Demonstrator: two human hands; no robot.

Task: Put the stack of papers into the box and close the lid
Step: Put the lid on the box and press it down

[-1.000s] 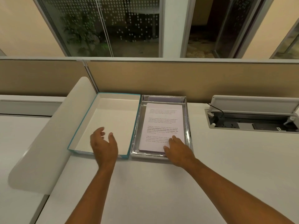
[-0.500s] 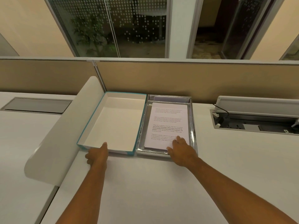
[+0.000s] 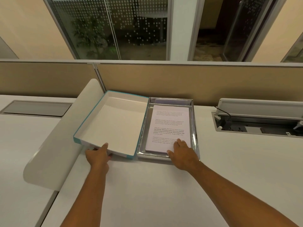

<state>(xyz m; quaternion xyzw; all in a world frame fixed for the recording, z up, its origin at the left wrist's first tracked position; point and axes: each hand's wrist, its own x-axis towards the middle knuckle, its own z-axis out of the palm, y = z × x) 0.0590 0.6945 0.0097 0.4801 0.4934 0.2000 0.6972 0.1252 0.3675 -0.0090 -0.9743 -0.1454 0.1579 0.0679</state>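
Observation:
A stack of printed papers [image 3: 168, 125] lies inside the silver-lined box [image 3: 196, 138] on the white desk. Left of it, touching it, sits the teal-edged lid [image 3: 91, 118], white inside facing up. My left hand [image 3: 99, 155] grips the lid's near left edge, thumb over the rim and fingers under it, and that edge is lifted off the desk. My right hand [image 3: 182, 153] rests flat on the near right corner of the papers, reaching over the box's front wall.
A curved white divider panel [image 3: 62, 138] stands just left of the lid. A tan partition [image 3: 180, 81] runs behind the box. An open cable tray [image 3: 255, 126] with sockets and a flap lies at the right, and a closed one [image 3: 36, 108] at the left.
My left hand moved from above the lid to its near left edge, took hold of it and tilted that side up. My right hand stayed on the papers.

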